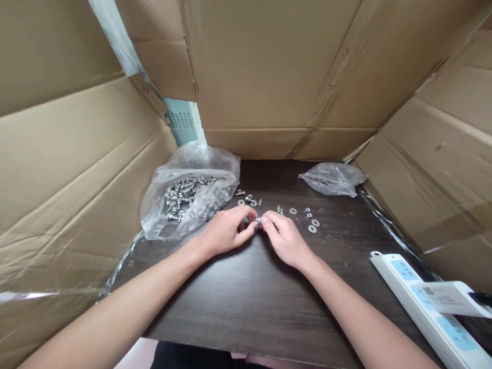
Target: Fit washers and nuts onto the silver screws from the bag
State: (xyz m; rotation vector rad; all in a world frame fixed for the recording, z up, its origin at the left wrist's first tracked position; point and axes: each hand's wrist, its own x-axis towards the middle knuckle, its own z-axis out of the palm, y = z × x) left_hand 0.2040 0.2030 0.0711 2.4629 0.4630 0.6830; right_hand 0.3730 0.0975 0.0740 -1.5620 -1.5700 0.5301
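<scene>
A small metal bolt (258, 220) is pinched between both hands above the dark table. My left hand (233, 228) closes thumb and fingers on one end of it. The fingertips of my right hand (283, 234) grip the other end, hiding part of it. Just beyond the hands lie loose bolts (260, 203) and flat washers (293, 211). To the right are two small nuts (309, 215) and a pair of washers (312, 228). An open clear plastic bag (226, 159) full of bolts (184, 195) stands left of my left hand.
Another clear plastic bag (333, 179) lies at the back right of the table (230, 302). A white power strip (430, 307) with a plugged-in white adapter (449, 297) runs along the right. Cardboard walls (269, 66) enclose the back and both sides.
</scene>
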